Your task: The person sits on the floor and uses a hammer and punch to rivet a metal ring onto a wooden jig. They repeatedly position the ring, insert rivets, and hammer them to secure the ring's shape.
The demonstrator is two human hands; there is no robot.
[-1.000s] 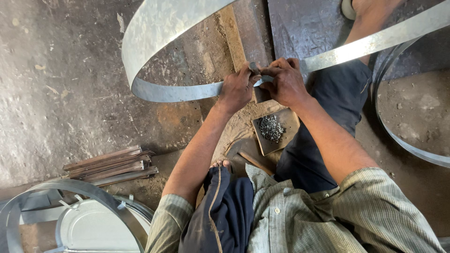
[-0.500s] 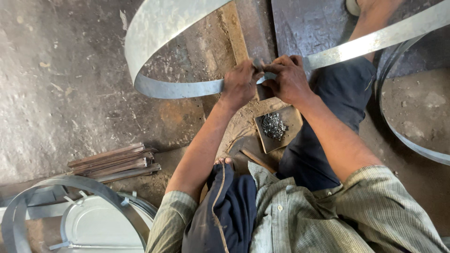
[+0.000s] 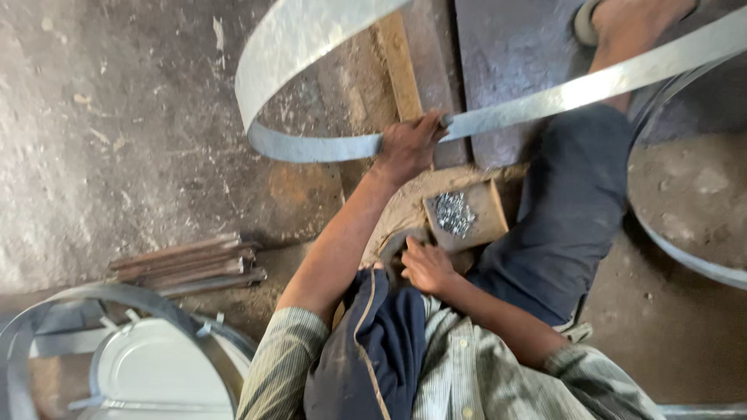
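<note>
My left hand is shut on a wide grey sheet-metal band, pinching the spot where its two ends overlap. The band loops up and left, and its other end runs off to the upper right. My right hand is low by my lap, fingers curled toward a dark tool next to it; blur hides whether it grips the tool. Just right of that hand, a small wooden tray holds a pile of small shiny metal pieces.
A bundle of rusty flat bars lies on the floor at left. A round metal lid ringed by bands sits at the lower left. Another metal hoop curves at right. A dark steel plate and a wooden plank lie ahead, beside my foot.
My right hand has let go of the band joint and dropped down to my lap beside the tray. My left hand still holds the joint.
</note>
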